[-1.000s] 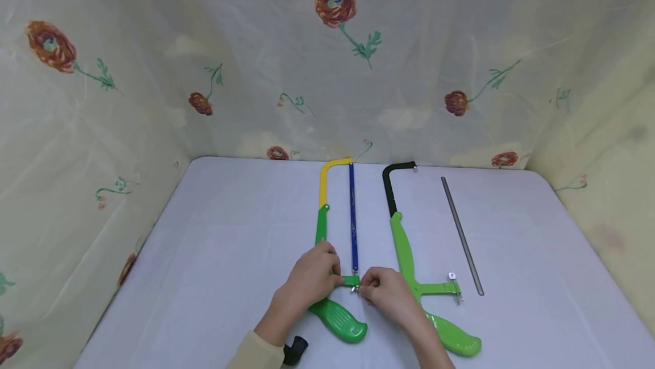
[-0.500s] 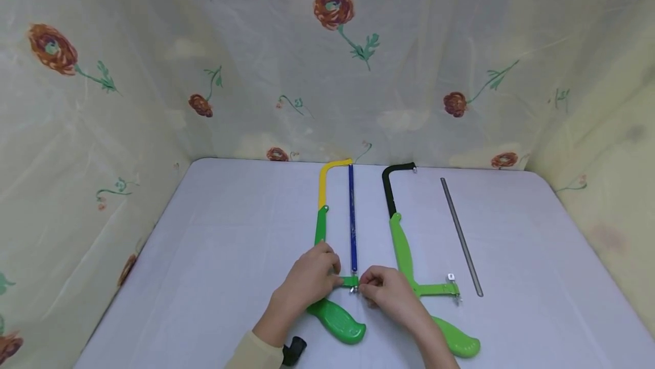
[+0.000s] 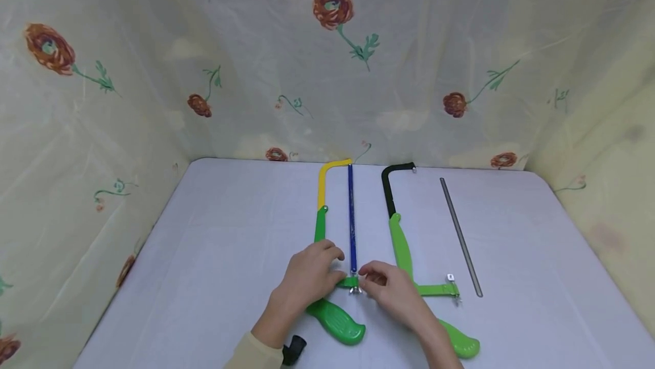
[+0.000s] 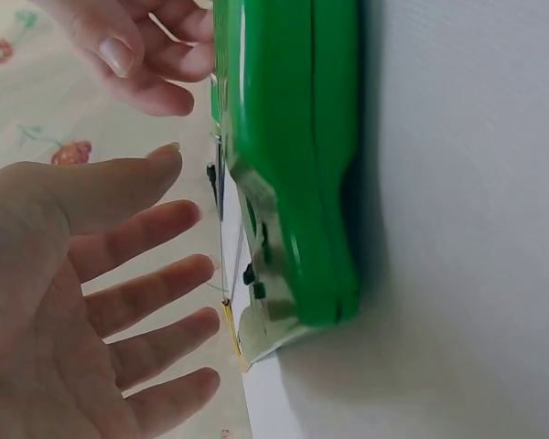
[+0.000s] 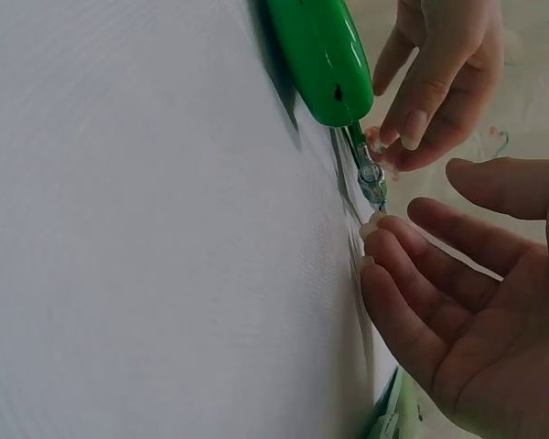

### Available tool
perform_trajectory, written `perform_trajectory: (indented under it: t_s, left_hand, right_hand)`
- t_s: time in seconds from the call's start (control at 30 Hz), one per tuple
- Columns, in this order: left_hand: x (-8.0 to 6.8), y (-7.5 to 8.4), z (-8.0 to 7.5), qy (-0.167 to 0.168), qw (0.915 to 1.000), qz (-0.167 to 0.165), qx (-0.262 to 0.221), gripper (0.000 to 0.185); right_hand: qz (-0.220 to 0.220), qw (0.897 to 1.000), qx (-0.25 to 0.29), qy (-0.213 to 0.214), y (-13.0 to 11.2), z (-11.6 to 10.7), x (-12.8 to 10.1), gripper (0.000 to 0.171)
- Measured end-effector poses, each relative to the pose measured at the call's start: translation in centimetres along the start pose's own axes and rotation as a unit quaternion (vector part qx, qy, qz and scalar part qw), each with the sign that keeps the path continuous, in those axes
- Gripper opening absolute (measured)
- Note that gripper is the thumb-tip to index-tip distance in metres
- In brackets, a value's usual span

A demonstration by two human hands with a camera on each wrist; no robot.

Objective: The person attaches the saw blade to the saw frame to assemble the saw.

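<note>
A hacksaw frame with a dark green handle (image 3: 340, 323) and a yellow front bar (image 3: 322, 187) lies on the table. Along its open side runs a blue hacksaw blade (image 3: 352, 215), which reaches the short green arm (image 3: 348, 282). A silver wing nut (image 3: 355, 290) sits at that arm's end. Over the frame, my left hand (image 3: 312, 275) has its thumb by the green arm, its fingers extended in the left wrist view. My right hand (image 3: 391, 292) is right beside the wing nut, thumb apart from its loosely bent fingers; in the right wrist view the fingertips lie close to the nut (image 5: 372, 178).
A second hacksaw frame, light green (image 3: 402, 249) with a black front bar (image 3: 389, 190), lies to the right, partly under my right forearm. Farther right is a loose grey blade (image 3: 460, 235). A black object (image 3: 294, 351) shows beside my left sleeve. Floral fabric (image 3: 245, 62) surrounds the table.
My right thumb and fingers have parted from the wing nut, whose wings now point sideways. My left thumb and fingers have spread apart a little. The hacksaw frames stay about where they were.
</note>
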State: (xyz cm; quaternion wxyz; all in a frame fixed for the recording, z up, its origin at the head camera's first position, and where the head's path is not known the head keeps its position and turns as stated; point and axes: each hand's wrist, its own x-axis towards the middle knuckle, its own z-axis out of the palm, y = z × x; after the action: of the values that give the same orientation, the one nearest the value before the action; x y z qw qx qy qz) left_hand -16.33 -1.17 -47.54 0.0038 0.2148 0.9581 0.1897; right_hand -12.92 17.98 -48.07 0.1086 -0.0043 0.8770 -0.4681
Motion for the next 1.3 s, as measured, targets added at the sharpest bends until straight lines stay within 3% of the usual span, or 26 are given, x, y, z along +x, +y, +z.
perform_trajectory:
  t_s: [0.27, 0.83, 1.3]
  left_hand:
    - [-0.1, 0.0, -0.2, 0.011, 0.9998, 0.009, 0.015, 0.036]
    - [1.0, 1.5, 0.1, -0.029, 0.9986, 0.026, 0.035, 0.061]
    - [1.4, 2.4, 0.3, -0.042, 0.9979, 0.036, 0.034, 0.080]
  right_hand:
    - [-0.030, 0.999, -0.004, 0.039, 0.0, -0.8, -0.2, 0.038]
    - [-0.030, 0.996, -0.048, 0.072, 1.7, -3.4, -0.8, 0.059]
    - [-0.085, 0.981, -0.136, 0.109, 3.0, -5.3, -1.2, 0.070]
